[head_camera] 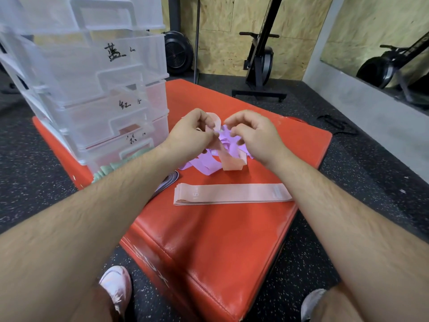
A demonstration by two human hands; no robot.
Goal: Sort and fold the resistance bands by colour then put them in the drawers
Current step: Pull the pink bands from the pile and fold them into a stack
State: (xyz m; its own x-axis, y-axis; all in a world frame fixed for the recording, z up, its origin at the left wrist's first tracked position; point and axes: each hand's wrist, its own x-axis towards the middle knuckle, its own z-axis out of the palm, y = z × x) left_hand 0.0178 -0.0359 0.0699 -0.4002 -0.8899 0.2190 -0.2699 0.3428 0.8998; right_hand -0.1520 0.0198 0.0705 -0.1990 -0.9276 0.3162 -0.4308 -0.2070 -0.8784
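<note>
Head view: I see both hands raised just above the far part of the red padded worktop (209, 240), close together. My left hand (192, 133) pinches a loose pink band (232, 162) between thumb and fingertips. The band loops up between the two hands and hangs down below them, and its lower end reaches the worktop. My right hand (257, 135) is just beside it with its fingers curled in toward the same spot. I cannot tell whether it actually grips the pink band or the strips under it.

Right beneath the hands lies a tangle of purple bands (204, 165), touching the hanging pink loop. Nearer me, apart from the hands, a flat stack of pink bands (232, 194) lies across the worktop. A folded purple band (167, 182) lies by my left forearm. To the left stands the clear drawer unit (104, 89), with green bands (111, 167) in its open bottom drawer.
</note>
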